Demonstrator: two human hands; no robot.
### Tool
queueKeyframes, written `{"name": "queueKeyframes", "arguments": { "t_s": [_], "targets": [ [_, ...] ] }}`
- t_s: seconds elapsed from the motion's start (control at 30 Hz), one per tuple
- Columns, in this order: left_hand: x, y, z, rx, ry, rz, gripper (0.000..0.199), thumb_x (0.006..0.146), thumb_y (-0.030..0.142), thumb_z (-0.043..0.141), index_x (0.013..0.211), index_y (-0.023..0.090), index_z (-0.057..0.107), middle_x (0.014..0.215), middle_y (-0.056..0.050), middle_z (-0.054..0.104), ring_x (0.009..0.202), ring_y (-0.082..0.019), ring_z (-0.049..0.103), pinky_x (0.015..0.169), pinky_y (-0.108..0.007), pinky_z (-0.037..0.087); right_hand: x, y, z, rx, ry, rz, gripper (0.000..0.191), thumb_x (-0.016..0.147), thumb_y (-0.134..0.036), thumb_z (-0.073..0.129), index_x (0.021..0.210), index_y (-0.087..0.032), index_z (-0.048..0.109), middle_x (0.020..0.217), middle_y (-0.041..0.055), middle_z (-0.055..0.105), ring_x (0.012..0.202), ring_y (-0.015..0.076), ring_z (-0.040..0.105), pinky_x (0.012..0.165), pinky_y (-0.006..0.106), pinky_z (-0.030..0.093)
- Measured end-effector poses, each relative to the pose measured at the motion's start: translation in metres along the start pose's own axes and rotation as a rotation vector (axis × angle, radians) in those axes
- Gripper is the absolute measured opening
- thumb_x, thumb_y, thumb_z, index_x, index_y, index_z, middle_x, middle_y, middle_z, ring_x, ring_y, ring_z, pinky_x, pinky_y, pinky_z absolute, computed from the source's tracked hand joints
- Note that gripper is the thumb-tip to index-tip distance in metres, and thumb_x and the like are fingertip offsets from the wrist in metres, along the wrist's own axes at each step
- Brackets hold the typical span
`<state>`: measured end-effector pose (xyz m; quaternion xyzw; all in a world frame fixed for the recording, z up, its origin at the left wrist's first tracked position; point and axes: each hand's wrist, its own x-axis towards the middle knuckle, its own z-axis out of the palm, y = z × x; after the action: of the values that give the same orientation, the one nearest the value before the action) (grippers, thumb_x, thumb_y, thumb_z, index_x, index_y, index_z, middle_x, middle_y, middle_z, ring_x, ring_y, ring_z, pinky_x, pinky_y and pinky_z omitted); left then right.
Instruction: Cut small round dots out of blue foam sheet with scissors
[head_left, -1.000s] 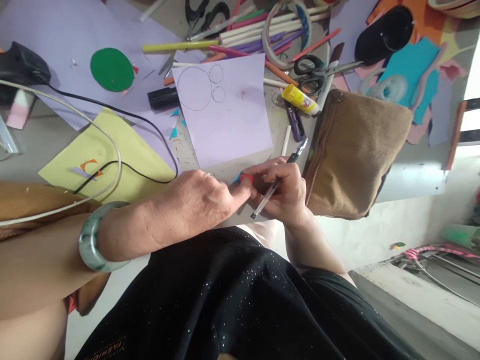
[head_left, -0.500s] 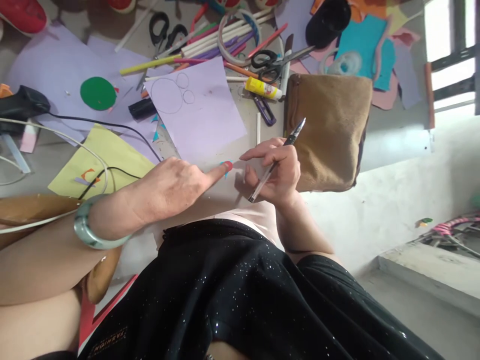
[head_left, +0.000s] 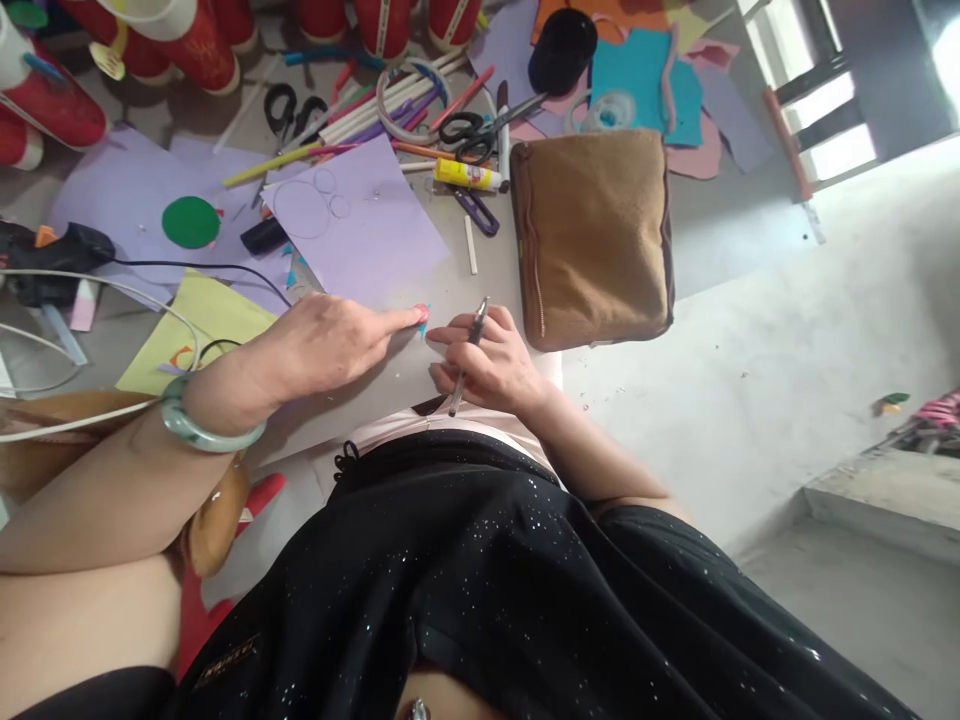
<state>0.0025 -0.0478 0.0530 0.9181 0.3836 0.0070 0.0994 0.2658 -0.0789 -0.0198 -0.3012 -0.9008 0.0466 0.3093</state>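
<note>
My left hand [head_left: 322, 345] has its index finger stretched out, the tip pressing a small blue scrap [head_left: 422, 326] against the tabletop. A round pinkish-red spot shows at that fingertip; whether it is the nail or a separate piece I cannot tell. The other fingers are curled under and mostly hidden. Just right of it, my right hand [head_left: 487, 362] holds a clear-barrelled black pen [head_left: 466, 362], its tip pointing up and away from the table. Beyond both hands lies a light purple sheet [head_left: 375, 225] with pencilled circles.
A brown zip bag [head_left: 596, 240] sits on the right. Scissors [head_left: 469, 135], a glue stick [head_left: 466, 175], coloured sticks and a black cylinder [head_left: 562, 50] crowd the back. Red cups [head_left: 195, 45] stand far left. A green circle [head_left: 191, 222], yellow paper [head_left: 161, 345] and cords lie left.
The view has shifted, bringing more red cups in. My right hand is closer to the left fingertip, and the pen stands more steeply in it. The left finger stays on the blue scrap.
</note>
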Motion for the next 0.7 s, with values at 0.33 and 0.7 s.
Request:
{"name": "queueKeyframes", "arguments": {
  "t_s": [0.33,0.7],
  "targets": [
    [0.013,0.005,0.001,-0.046,0.143,0.046,0.033,0.106,0.029,0.052,0.117,0.022,0.082,0.122,-0.010,0.076,0.078,-0.016,0.071,0.062,-0.029,0.045,0.005,0.000,0.000,-0.031,-0.079,-0.053,0.008,0.106,-0.027,0.058,0.098,-0.025,0.058,0.122,0.0048,0.078,0.104,0.0239,0.058,0.092,0.045,0.043],
    [0.023,0.000,0.020,-0.087,0.238,0.135,0.034,0.111,0.030,0.048,0.102,0.018,0.079,0.117,-0.009,0.082,0.092,-0.018,0.075,0.074,-0.030,0.049,0.004,0.000,0.002,-0.060,-0.090,-0.048,0.015,0.106,-0.025,0.056,0.092,-0.025,0.057,0.117,0.0049,0.079,0.102,0.0238,0.058,0.089,0.043,0.044]
  ]
}}
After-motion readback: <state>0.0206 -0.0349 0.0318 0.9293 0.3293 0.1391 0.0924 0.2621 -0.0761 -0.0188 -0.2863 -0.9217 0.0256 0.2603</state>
